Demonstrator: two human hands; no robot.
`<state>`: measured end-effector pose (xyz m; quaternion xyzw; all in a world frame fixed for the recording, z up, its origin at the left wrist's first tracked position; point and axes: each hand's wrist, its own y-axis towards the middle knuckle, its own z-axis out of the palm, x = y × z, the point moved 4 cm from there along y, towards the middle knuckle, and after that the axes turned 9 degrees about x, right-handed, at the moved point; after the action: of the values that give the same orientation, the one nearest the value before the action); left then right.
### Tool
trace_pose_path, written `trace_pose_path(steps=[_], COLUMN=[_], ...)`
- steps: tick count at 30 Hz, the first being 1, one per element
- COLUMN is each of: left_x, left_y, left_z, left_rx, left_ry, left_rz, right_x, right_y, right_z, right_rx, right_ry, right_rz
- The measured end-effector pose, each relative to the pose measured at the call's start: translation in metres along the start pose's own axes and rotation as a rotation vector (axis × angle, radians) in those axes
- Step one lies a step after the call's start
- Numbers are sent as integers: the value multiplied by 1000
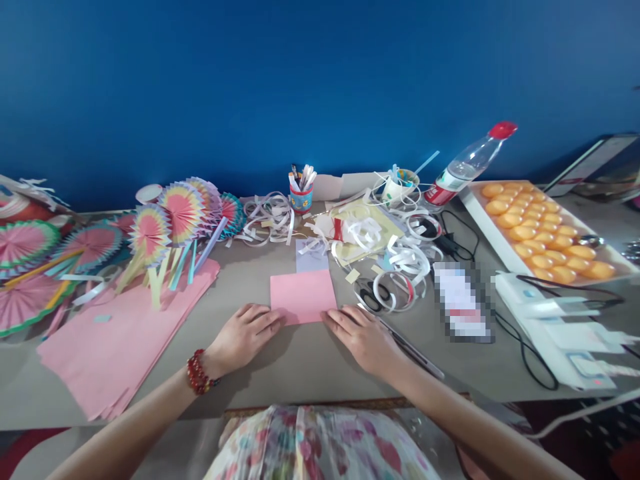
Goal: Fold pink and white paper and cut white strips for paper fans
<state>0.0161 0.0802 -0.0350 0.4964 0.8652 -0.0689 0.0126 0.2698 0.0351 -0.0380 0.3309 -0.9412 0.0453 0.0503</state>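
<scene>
A small pink sheet of paper [303,296] lies flat on the grey table [300,363] in front of me. My left hand [243,335] rests on the table with its fingertips pressing the sheet's near left corner. My right hand [361,335] lies at the near right corner, fingers stretched onto the sheet's edge. Both hands are flat and hold nothing. A red bead bracelet [198,373] circles my left wrist.
A stack of pink paper [115,337] lies at left, with several pleated paper fans [150,230] behind it. Curled white paper strips [395,257], scissors [373,293], a pen cup [301,193], a plastic bottle [467,163], an orange tray [545,230] and a white power strip [555,320] sit to the right.
</scene>
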Motion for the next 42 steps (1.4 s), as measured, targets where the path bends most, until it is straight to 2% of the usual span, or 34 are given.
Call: trace_pose_path(steps=[6,12,23,29,33,39,42], left_x=[-5,-7,-4,-22,-36,-32,-31], left_y=[-10,-9,-12,-3,7,6,3], left_z=[-3,-5,-1,-8,-3,6,7], left_rx=[33,34,75,23,78,194,181], left_ry=[-12,23,59,55,35,-85,-114], left_rz=[-27,-24,-21,-88,-43,-30,-16], right_x=[4,3,4,5,5,3,1], right_y=[-4,-7,-16,-15,-15,-15,-16], right_z=[-6,-5,-7,-2,0,-12,-14], right_rx=[-22,-42,-81,-132,-126,-99,-113], right_ry=[152,182,66,44,30,40,31], right_rz=[84,105,150,158,161,140,114])
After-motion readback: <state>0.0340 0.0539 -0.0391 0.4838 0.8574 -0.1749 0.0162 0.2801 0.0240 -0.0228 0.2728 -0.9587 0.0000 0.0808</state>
